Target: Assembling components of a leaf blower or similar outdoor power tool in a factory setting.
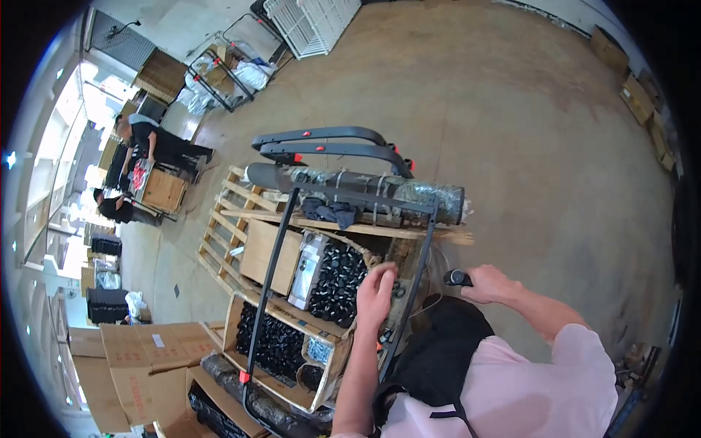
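My left hand (375, 290) is raised beside the box of small black parts (337, 285), its fingers curled together; whatever they may hold is too small to make out. To the right, my right hand (488, 285) is closed round a short black hand tool (458, 278) with a rounded end. Between the hands slants a post of a black tubular metal frame (418, 281). Left of my left forearm, a wooden crate (330, 379) holds black pieces (269, 343) and small silvery-blue hardware (319, 350). A silvery box (307, 270) stands by the black parts.
Beyond the frame lie a padded, plastic-wrapped roll (416, 193), a wooden pallet (226, 226) and curved black frame parts (321, 139). Open cardboard boxes (146, 347) stand at lower left. Farther left, several people (164, 146) are around a wooden-sided cart (164, 192).
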`<state>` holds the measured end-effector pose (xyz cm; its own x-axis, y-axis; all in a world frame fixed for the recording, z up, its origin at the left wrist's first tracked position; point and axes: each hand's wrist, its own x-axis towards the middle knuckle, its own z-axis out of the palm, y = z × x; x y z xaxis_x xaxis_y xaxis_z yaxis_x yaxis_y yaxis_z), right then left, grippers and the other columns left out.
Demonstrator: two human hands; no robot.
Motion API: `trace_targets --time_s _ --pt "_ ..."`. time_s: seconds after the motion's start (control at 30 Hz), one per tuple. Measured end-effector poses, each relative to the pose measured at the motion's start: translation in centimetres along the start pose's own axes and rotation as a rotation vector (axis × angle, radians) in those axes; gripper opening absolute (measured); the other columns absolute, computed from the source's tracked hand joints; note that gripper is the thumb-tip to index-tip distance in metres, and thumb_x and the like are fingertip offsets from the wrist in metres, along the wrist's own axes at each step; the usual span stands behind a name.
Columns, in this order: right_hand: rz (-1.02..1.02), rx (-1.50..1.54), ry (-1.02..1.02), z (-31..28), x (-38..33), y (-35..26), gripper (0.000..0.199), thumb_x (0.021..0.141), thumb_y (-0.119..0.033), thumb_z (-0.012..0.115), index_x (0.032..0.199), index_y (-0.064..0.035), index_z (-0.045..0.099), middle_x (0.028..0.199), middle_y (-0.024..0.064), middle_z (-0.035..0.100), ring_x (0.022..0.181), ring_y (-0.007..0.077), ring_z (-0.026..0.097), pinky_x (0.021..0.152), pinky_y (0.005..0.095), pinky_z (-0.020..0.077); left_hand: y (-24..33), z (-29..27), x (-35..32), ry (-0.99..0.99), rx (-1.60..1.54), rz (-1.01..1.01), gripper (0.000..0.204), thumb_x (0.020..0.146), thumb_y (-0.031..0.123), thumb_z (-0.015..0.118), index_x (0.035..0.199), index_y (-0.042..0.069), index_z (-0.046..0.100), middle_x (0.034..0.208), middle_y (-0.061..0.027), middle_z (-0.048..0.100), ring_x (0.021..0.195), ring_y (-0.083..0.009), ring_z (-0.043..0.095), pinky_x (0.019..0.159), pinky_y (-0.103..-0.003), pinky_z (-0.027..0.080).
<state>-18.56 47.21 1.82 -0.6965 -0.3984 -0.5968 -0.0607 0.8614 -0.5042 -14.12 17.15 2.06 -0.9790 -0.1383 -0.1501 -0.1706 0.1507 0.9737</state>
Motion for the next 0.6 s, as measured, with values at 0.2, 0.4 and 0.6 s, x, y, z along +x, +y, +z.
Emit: trace_targets --time_s 0.2,0.4,0.6 --pt "-0.250 -0.154 0.242 -11.6 -3.9 -6.1 0.037 0.091 -0.034 0.065 0.095 0.0018 0.070 0.086 0.0276 0.072 0.083 0.0479 0.071 0.079 0.0560 0.0580 8.5 7.4 9.4 -0.287 -0.089 0.223 0.029 0.111 0.020 0.057 0.127 -0.002 0.069 0.121 -0.0091 0.073 0.116 -0.0169 0.066 0.104 -0.032 0.050" --pt "-0.256 -0.196 0.266 -16.8 -0.4 -8.5 0.039 0.092 -0.035 0.062 0.097 0.0020 0.073 0.091 0.0263 0.074 0.089 0.0451 0.072 0.083 0.0548 0.0578 12.5 11.3 12.0 -0.291 -0.086 0.345 0.035 0.107 0.033 0.063 0.113 -0.001 0.070 0.103 -0.0044 0.072 0.097 -0.0138 0.062 0.089 -0.031 0.052" --pt "-0.250 -0.212 0.196 -17.2 2.1 -9.6 0.037 0.090 -0.029 0.059 0.097 0.0039 0.074 0.095 0.0266 0.075 0.094 0.0433 0.073 0.087 0.0537 0.0574 10.3 11.0 13.8 -0.166 -0.298 0.186 0.028 0.106 0.029 0.067 0.098 0.002 0.068 0.087 0.0028 0.065 0.081 -0.0053 0.054 0.072 -0.024 0.046"
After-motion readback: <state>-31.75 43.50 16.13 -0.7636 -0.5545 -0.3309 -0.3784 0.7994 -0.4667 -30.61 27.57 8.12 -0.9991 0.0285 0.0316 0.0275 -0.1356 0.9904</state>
